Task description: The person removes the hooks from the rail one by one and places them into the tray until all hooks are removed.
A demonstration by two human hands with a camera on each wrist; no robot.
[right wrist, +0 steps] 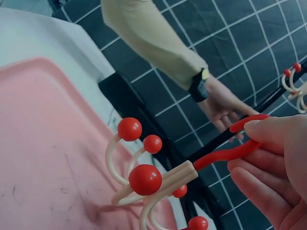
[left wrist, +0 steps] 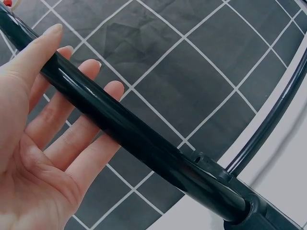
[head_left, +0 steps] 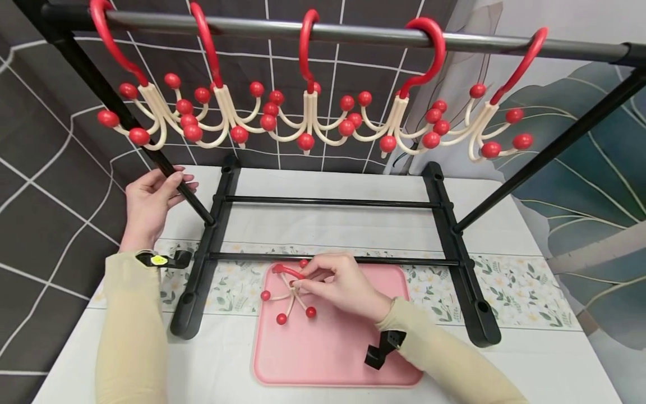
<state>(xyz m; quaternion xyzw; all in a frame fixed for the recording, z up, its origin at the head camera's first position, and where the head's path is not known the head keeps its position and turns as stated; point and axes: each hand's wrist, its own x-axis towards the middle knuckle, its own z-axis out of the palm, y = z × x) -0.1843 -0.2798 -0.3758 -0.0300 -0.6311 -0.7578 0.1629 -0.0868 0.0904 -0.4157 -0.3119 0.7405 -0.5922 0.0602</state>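
My left hand holds the slanting black side pole of a clothes rack, thumb in front and fingers behind. Over the pink tray, my right hand pinches the red hook of a small multi-arm hanger. Cream arms tipped with red balls spread from the hanger's stem, low above the tray's far left part. Similar hangers hang by red hooks in a row along the rack's metal top rail. Part of the held hook is hidden by my right fingers.
Black base feet stand on both sides of the tray, joined by two thin crossbars. A white cloth with a floral band covers the table. Dark gridded fabric hangs behind and left; a leaf-patterned curtain hangs right.
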